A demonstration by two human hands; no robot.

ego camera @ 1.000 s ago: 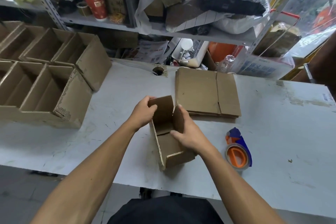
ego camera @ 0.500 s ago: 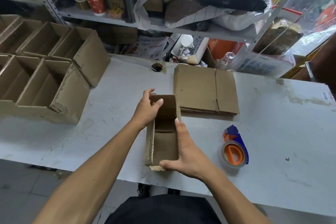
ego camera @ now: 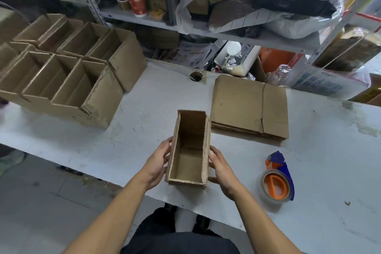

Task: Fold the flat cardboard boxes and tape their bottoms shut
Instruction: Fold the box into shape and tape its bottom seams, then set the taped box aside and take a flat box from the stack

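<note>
Holding an opened-up box (ego camera: 189,148) between both hands near the front edge of the table (ego camera: 144,97); my left hand (ego camera: 157,163) and right hand (ego camera: 221,168) each lie flat against a long side wall, fingers mostly straight, pressing rather than gripping. Its open end faces up at me; whether the bottom is taped I cannot tell. Done so far, by my reckoning: a cluster of finished boxes (ego camera: 68,76) at far left. Left to do: the stack of flat boxes (ego camera: 249,107) just beyond the right hand. Tape dispenser (ego camera: 278,181) lies untouched to the right, apart from the hands.
</note>
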